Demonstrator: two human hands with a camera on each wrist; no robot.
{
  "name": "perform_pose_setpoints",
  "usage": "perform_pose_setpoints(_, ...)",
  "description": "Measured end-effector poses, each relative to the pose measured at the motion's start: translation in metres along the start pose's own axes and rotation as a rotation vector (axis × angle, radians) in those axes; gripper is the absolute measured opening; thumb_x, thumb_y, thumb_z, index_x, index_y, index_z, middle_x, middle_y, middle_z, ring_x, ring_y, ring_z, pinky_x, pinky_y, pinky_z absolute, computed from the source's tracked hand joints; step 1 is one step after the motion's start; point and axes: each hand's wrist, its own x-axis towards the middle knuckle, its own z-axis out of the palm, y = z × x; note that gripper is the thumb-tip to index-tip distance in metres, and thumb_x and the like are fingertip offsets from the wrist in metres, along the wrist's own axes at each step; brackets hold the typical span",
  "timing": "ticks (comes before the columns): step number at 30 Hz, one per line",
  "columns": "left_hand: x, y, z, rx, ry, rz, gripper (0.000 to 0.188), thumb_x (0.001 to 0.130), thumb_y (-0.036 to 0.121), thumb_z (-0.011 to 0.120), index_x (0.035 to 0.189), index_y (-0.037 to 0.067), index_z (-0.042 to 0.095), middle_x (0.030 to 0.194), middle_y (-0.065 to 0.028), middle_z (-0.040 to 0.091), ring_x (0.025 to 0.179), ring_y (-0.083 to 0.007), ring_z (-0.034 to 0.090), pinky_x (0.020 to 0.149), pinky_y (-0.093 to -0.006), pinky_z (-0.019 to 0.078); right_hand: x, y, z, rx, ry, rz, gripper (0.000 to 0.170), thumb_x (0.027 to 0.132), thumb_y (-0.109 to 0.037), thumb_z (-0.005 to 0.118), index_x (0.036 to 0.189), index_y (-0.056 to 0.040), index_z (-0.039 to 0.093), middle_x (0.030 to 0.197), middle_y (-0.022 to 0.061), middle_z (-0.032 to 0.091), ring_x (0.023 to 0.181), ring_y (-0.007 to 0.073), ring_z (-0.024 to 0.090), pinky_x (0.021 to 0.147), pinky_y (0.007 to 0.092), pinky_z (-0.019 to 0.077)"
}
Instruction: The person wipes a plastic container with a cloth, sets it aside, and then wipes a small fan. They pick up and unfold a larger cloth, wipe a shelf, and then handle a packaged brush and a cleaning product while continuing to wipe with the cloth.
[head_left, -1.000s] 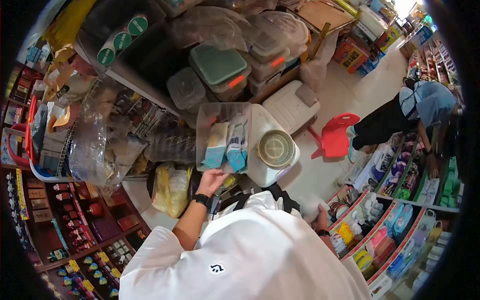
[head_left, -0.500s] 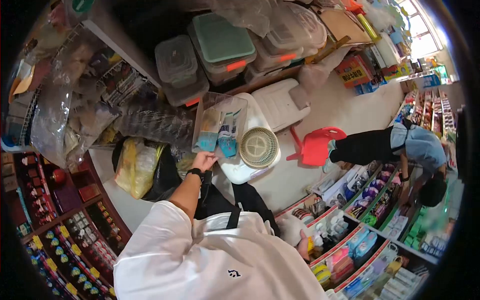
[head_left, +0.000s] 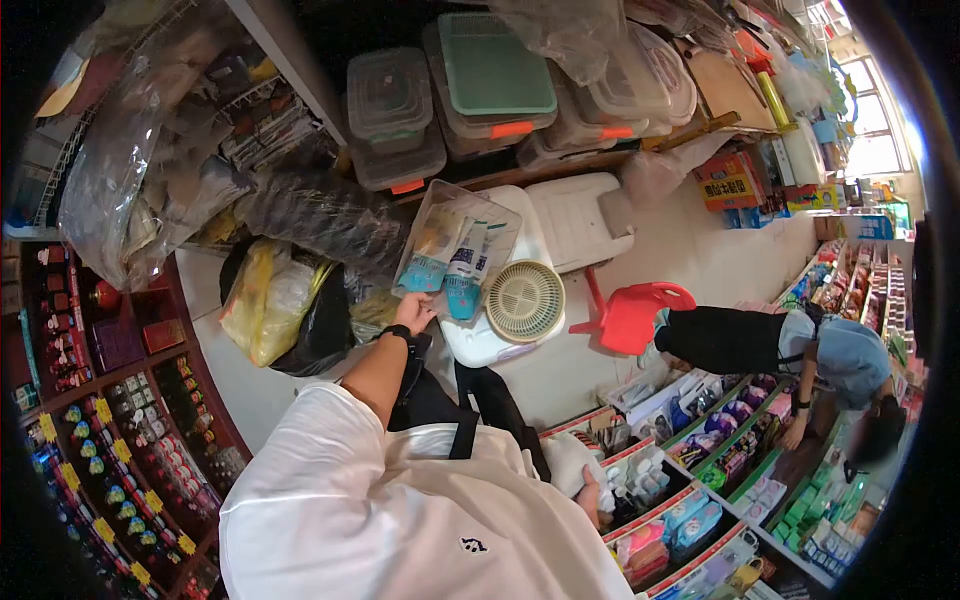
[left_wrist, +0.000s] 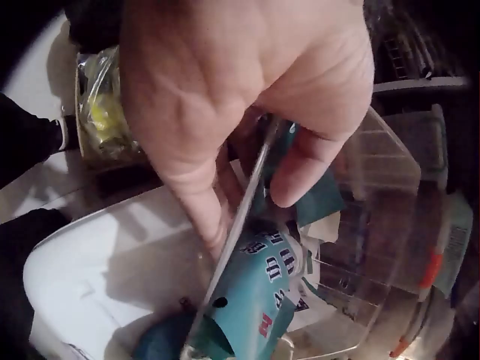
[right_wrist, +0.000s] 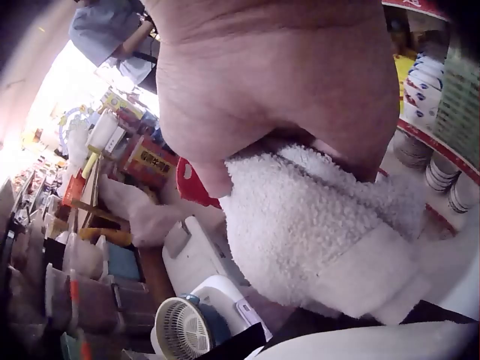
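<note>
My left hand (head_left: 414,312) pinches the near rim of a clear plastic box (left_wrist: 382,157), thumb on the inside and fingers outside. Inside the box lie blue-and-clear packets (head_left: 464,285) with printed lettering; one packet (left_wrist: 255,277) shows close below the thumb in the left wrist view. The box overlaps a white lidded bin (head_left: 480,345) in the head view, beside a round beige slatted basket (head_left: 525,300). Low at my right side, my right hand (right_wrist: 277,75) grips a white fluffy cloth (right_wrist: 300,225), bunched and hanging below the fingers.
Lidded storage boxes (head_left: 500,70) stand along the back. A yellow-and-black bag bundle (head_left: 265,305) lies on the floor at left. A red chair (head_left: 635,315) stands right of the bin; beyond it a person (head_left: 850,355) bends over shelves. Goods shelves (head_left: 690,520) run close on my right.
The head view has swung, shifting the surroundings. My left hand keeps hold of the box rim, and the box looks more tilted. My right hand still holds the white cloth.
</note>
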Motion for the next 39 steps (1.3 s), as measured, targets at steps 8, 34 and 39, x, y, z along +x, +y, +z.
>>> perform_pose_setpoints(8, 0.047, -0.013, 0.013, -0.067, 0.13, 0.088, 0.014, 0.086, -0.003, 0.06, 0.081, 0.007, 0.051, 0.086, -0.004, 0.053, 0.083, -0.0176, 0.054, 0.078, -0.0319, 0.0519, 0.033, -0.003, -0.01, 0.179, -0.223, 0.001, 0.056, 0.104, -0.04, 0.053, 0.145, -0.0022, 0.049, 0.144, 0.0149, 0.059, 0.13, 0.033, 0.057, 0.114, 0.0494, 0.0418)
perform_pose_setpoints(34, -0.046, 0.028, 0.089, 1.579, 0.295, 1.077, 0.036, 0.081, 0.02, 0.077, 0.111, 0.007, 0.063, 0.118, -0.0164, 0.055, 0.117, -0.0381, 0.05, 0.1, -0.0477, 0.0406, 0.056, 0.023, -0.02, 0.219, -0.218, -0.065, 0.061, 0.103, -0.046, 0.054, 0.146, -0.0028, 0.048, 0.144, 0.0157, 0.058, 0.131, 0.0349, 0.056, 0.113, 0.0518, 0.0413)
perform_pose_setpoints(39, -0.123, 0.066, 0.128, 1.02, -0.08, 0.774, 0.019, 0.097, 0.006, 0.059, 0.115, 0.002, 0.063, 0.108, -0.0141, 0.066, 0.09, -0.0202, 0.065, 0.075, -0.0348, 0.0521, 0.066, 0.044, -0.031, 0.289, -0.261, 0.016, 0.064, 0.102, -0.051, 0.053, 0.145, -0.0034, 0.05, 0.143, 0.0163, 0.058, 0.129, 0.0359, 0.057, 0.113, 0.0527, 0.0414)
